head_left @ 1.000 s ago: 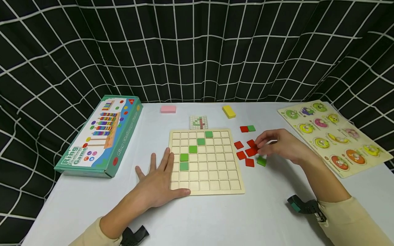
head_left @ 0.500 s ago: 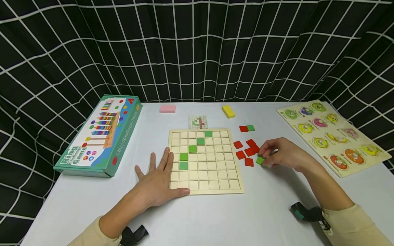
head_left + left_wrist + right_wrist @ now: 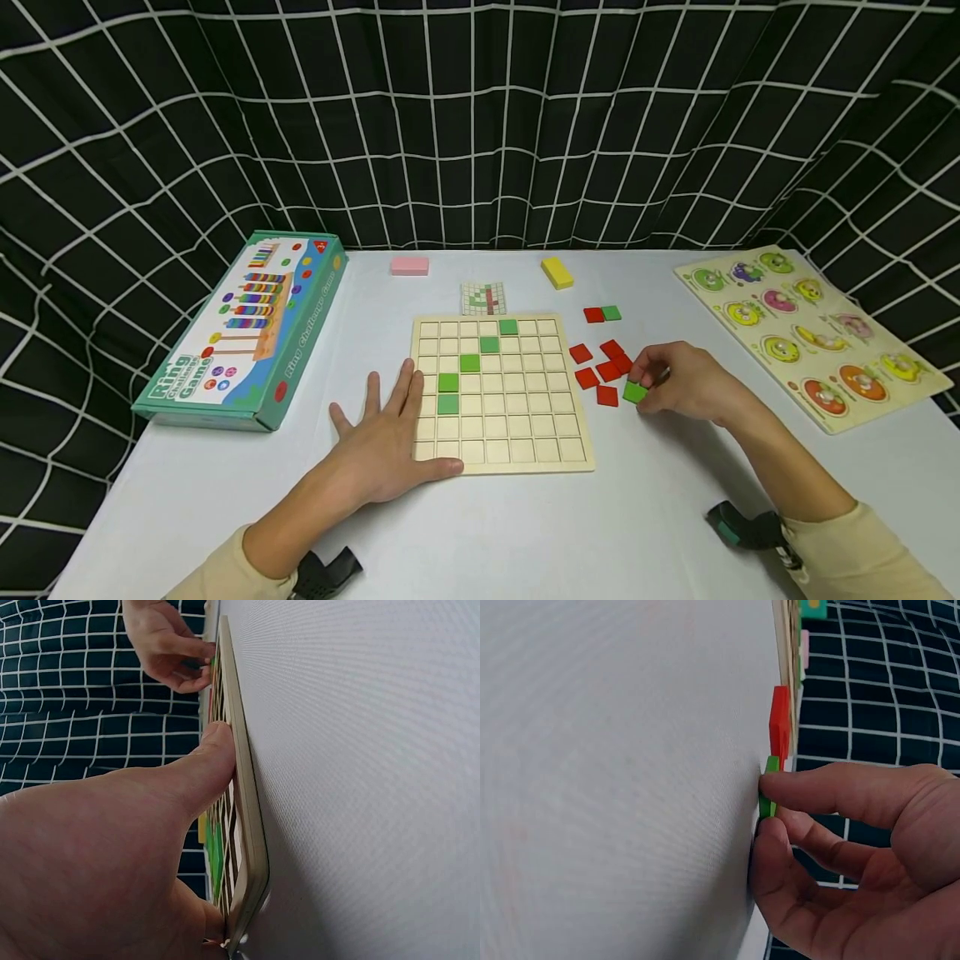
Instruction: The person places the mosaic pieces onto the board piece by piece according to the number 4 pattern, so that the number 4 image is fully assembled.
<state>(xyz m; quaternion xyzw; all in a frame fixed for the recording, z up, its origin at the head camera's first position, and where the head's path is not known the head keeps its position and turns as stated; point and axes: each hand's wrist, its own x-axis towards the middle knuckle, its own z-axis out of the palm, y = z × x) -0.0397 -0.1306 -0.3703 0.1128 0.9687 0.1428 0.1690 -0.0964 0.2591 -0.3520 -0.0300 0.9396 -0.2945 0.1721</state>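
Left hand point(image 3: 381, 457) spread, thumb on the grid board point(image 3: 521, 428), right hand point(image 3: 690, 383) arched low, pinching a green tile point(image 3: 633, 392)

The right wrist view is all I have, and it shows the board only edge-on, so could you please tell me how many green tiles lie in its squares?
Observer: The head view shows five green tiles on the board.
Operator: Thank you; and where is the left hand, please?
Observer: It rests over the board's left edge.
Operator: Could you also say what lies just beyond the board's far edge?
Observer: A small gridded card with green and red squares.
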